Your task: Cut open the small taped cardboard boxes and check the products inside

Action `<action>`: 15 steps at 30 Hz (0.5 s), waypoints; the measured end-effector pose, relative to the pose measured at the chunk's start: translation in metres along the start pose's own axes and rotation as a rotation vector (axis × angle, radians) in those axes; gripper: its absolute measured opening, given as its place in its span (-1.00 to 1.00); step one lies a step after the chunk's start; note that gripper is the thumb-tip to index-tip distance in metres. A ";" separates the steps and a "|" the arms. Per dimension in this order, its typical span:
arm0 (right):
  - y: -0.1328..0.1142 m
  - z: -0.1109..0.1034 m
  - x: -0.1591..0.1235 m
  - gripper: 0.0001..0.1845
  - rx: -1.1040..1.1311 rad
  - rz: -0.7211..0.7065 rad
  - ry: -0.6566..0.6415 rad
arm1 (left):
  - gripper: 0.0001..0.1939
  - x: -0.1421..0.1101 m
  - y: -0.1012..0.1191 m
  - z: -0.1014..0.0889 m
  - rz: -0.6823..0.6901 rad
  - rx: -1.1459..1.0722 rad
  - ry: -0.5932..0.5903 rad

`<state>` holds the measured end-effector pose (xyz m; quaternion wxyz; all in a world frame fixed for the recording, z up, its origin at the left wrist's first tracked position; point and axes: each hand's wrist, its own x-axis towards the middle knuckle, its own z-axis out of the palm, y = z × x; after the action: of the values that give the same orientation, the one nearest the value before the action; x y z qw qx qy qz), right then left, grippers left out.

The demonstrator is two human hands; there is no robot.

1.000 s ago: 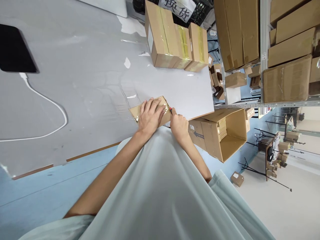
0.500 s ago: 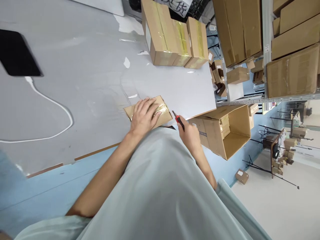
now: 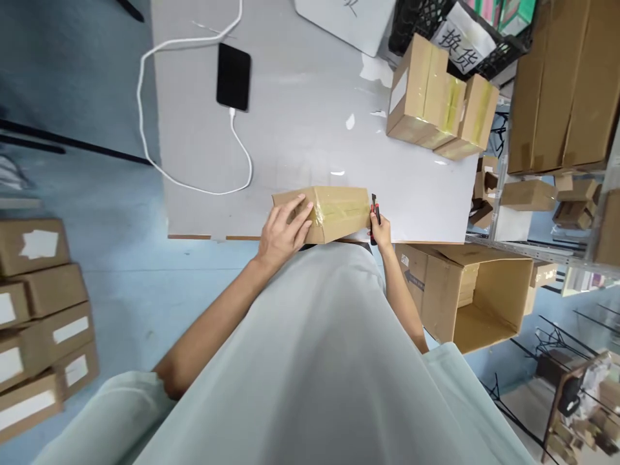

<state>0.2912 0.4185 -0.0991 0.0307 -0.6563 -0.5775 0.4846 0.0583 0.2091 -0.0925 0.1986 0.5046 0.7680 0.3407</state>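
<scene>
A small cardboard box [image 3: 341, 210] with clear yellowish tape along it lies at the front edge of the grey table. My left hand [image 3: 285, 226] grips its left end, fingers spaced over the cardboard and thumb on the near side. At the box's right end, my right hand [image 3: 382, 231] is closed around a red-and-black utility knife [image 3: 374, 216]. The knife's dark blade points away from me, beside the box's end. Whether any of my right fingers touch the cardboard, I cannot tell.
Taped cartons [image 3: 421, 97] stand at the table's back right, near a black crate [image 3: 508, 48]. A phone [image 3: 233, 77] with a white cable lies at the left. A large open carton [image 3: 436, 290] is right of the table; more boxes [image 3: 53, 329] are stacked at left.
The view has swung left. The small box has been turned, its taped side now running left to right. My right hand has brought the knife from clear of the box to beside its right end.
</scene>
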 end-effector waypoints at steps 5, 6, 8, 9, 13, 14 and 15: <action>0.001 -0.016 -0.032 -0.61 -0.150 -0.128 0.065 | -0.36 -0.008 0.008 0.005 -0.077 -0.138 0.119; 0.002 -0.021 -0.037 -0.57 -0.196 -0.148 0.086 | -0.36 -0.004 0.008 0.010 -0.093 -0.177 0.119; 0.003 -0.031 -0.044 -0.52 -0.286 -0.186 0.109 | -0.36 0.005 0.003 0.025 -0.137 -0.255 0.104; 0.003 -0.036 -0.047 -0.50 -0.332 -0.204 0.107 | -0.35 0.009 0.000 0.033 -0.161 -0.294 0.090; -0.012 -0.052 -0.054 -0.52 -0.578 -0.263 0.099 | -0.25 0.019 -0.014 0.060 -0.231 -0.429 0.016; -0.019 -0.055 -0.056 -0.52 -0.653 -0.276 0.123 | -0.21 0.019 -0.017 0.063 -0.237 -0.452 0.008; -0.028 -0.057 -0.058 -0.50 -0.721 -0.292 0.148 | -0.19 0.019 -0.020 0.065 -0.241 -0.469 0.004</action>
<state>0.3169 0.4116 -0.0175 -0.0917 -0.5689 -0.7942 0.1927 0.0803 0.2427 -0.1509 0.3479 0.3490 0.7231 0.4841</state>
